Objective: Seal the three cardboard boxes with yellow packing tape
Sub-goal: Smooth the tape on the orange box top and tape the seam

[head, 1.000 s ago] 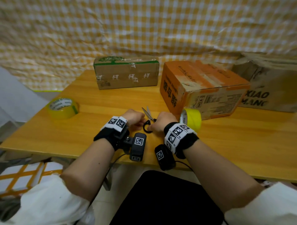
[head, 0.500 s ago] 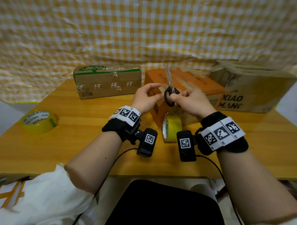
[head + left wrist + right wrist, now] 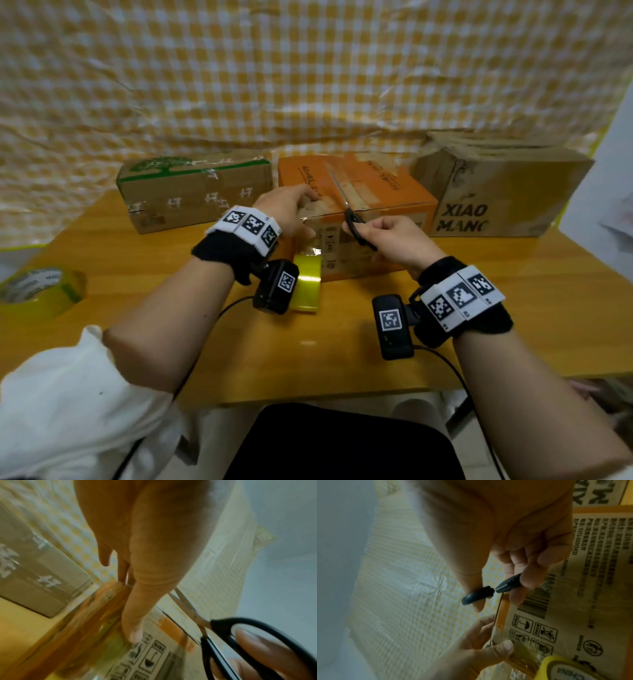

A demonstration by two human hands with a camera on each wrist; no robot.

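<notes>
Here, three boxes [image 3: 356,202], two tape rolls [image 3: 306,286], seemingly one scissors [image 3: 352,219]

Glossy yellow tape roll [image 3: 306,287], matt cardboard orange box [image 3: 394,192], smooth wooden table [image 3: 548,291], metal-bladed scissors [image 3: 346,205].

Both hands [image 3: 342,222] apparently moved the scissors [image 3: 346,205] to the orange box [image 3: 387,192].
</notes>
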